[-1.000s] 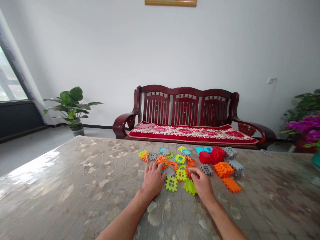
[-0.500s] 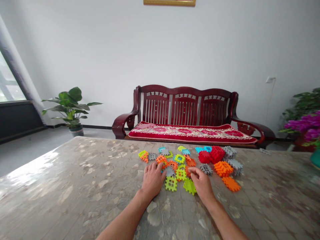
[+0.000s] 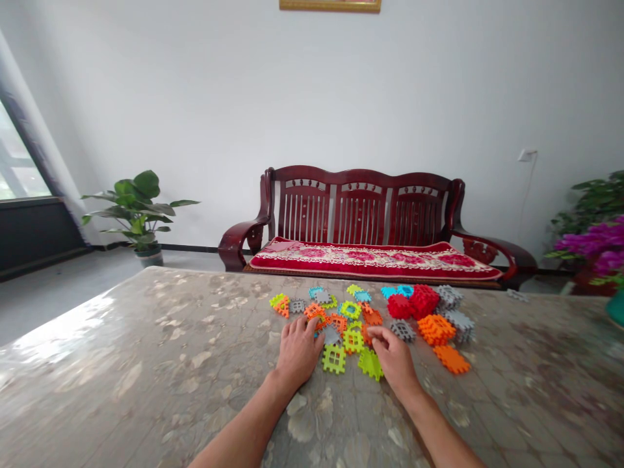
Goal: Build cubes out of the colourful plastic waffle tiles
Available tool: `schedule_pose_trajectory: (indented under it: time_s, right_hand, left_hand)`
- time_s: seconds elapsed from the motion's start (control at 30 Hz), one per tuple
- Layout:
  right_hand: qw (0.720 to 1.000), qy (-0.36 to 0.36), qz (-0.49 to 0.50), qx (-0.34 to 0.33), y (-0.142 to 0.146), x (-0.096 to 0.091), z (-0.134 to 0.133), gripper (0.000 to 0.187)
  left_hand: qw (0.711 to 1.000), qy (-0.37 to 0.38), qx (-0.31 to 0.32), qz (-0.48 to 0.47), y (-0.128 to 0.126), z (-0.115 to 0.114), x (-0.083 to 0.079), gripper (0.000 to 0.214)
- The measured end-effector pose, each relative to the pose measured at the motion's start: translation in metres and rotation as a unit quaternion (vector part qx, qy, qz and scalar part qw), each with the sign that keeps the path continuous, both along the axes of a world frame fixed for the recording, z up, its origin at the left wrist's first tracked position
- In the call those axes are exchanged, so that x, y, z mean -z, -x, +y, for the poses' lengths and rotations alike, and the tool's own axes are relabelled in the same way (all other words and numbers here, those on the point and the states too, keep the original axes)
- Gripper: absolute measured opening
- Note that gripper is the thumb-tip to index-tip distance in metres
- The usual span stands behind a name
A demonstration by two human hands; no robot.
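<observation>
Several flat plastic interlocking tiles in green, orange, grey, blue and red lie scattered on a marble-patterned table. My left hand rests flat on the table, fingers stretched out, its fingertips touching an orange tile at the pile's near edge. A green square tile lies just right of it. My right hand lies with fingers curled beside a green tile, fingertips at an orange tile; whether it grips anything is unclear. Built red, orange and grey cubes stand to the right.
A dark wooden bench with a red floral cushion stands beyond the table's far edge. A potted green plant is on the floor at the left. Purple flowers and a teal object sit at the right edge.
</observation>
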State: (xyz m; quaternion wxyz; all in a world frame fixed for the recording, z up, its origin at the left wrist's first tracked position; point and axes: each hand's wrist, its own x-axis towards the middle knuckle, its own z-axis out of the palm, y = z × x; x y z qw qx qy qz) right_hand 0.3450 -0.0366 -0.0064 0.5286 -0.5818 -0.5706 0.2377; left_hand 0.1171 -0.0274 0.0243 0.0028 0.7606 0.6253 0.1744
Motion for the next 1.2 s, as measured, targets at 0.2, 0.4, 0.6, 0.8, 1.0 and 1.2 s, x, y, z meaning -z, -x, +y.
schedule_pose_trajectory:
  time_s: [0.2,0.4,0.6,0.8,1.0,1.2]
  right_hand:
    - [1.0,-0.005,0.002,0.005,0.0004,-0.0002,-0.0007,0.028]
    - [1.0,-0.005,-0.001,0.008,0.0006,-0.0019,-0.0012,0.028]
    - [1.0,-0.007,0.0,0.004,0.0002,-0.0012,-0.0011,0.028]
    - [1.0,-0.009,-0.001,0.005,0.0005,-0.0007,-0.0006,0.028]
    - [1.0,-0.005,-0.001,0.005,0.0005,-0.0015,-0.0009,0.028]
    - [1.0,-0.004,0.0,-0.001,0.0006,-0.0009,-0.0009,0.028]
  left_hand:
    - [1.0,0.002,-0.001,0.0,0.0002,0.0009,0.0015,0.035]
    - [1.0,-0.002,-0.002,0.002,0.0003,0.0004,0.0016,0.035]
    - [1.0,0.003,-0.003,-0.001,0.0001,0.0,-0.0005,0.036]
    - [1.0,0.008,-0.005,-0.003,-0.0004,0.0,-0.0009,0.036]
    - [1.0,0.003,-0.001,-0.003,0.0001,0.0,-0.0001,0.036]
    - [1.0,0.01,-0.002,-0.002,-0.0003,-0.001,-0.0028,0.035]
